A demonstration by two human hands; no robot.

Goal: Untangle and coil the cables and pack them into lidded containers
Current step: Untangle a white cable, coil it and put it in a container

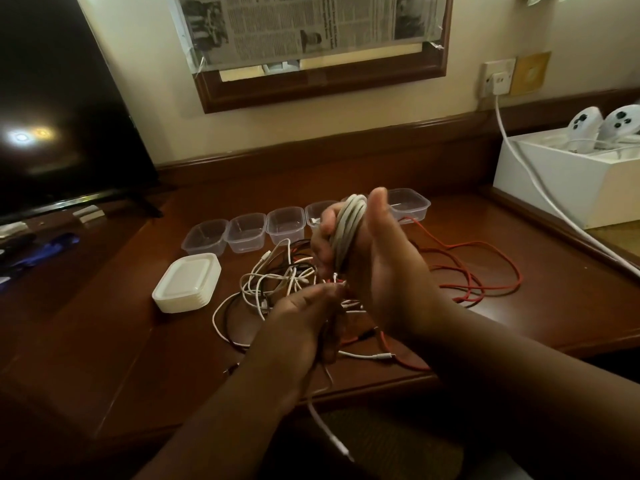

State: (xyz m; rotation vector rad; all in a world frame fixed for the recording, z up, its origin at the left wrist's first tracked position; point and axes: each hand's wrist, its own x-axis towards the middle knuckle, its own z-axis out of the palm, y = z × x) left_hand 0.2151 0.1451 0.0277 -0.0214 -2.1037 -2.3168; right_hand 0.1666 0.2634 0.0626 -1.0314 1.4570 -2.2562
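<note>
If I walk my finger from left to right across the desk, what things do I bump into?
TV screen → stack of white lids → row of clear plastic containers → red cable → white box holding game controllers.

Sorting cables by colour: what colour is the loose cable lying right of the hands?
Red; the head view shows it sprawled on the desk.
</note>
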